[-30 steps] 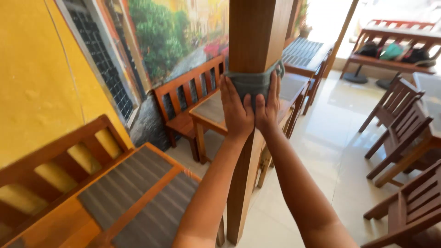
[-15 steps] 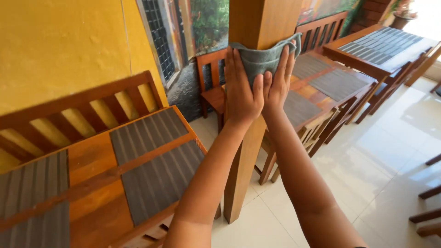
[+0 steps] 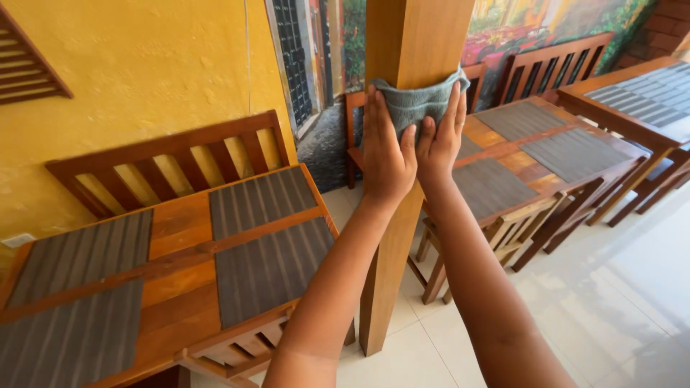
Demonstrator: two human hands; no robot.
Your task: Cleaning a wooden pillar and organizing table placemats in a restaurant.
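Evidently mid-wipe, I pressed my left hand and right hand, both flat-open, against the grey cloth wrapping the wooden post, its lower stretch untouched.

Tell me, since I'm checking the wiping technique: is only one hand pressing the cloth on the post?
No: both the left hand and right hand press the grey cloth against the wooden post.

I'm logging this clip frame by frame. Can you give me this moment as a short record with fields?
Left hand: pressed flat on the grey cloth
Right hand: pressed flat on the same cloth, beside the left
Cloth: wrapped around the wooden post
Left of post: wooden table with grey placemats
Behind: yellow wall
Floor: pale tiles
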